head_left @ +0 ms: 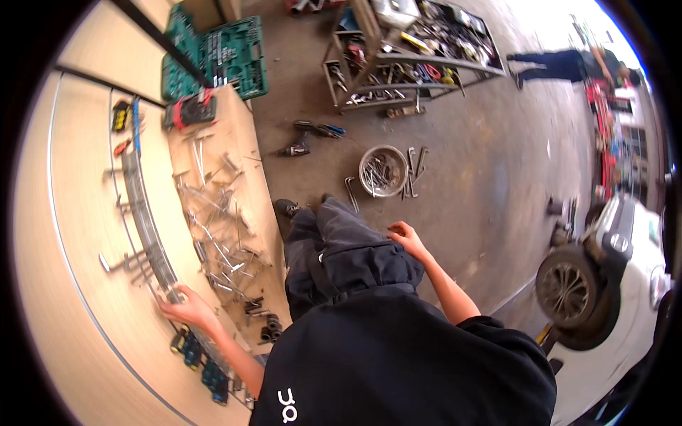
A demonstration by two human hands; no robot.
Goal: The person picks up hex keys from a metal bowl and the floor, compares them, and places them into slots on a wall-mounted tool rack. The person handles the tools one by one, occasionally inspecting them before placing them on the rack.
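Note:
At the left, my left hand (188, 310) reaches to the lower end of a perforated metal rail (148, 220) fixed on a pale wooden panel (82, 213). Its fingers close around something at the rail's end that I cannot make out. Several L-shaped metal bars (131, 263) stick out from the rail just above this hand. On the wooden ledge (249, 156) beside it lies a loose heap of metal hand tools (220, 248). My right hand (408, 239) hangs beside my thigh, fingers loosely bent and apart, with nothing visible in it.
A metal bowl of tools (383, 171), L-shaped wrenches (412, 170) and a cordless drill (295, 147) lie on the floor. Beyond are a loaded tool cart (419, 64) and an open green socket case (238, 57). A white car (632, 263) and another person (568, 65) are at the right.

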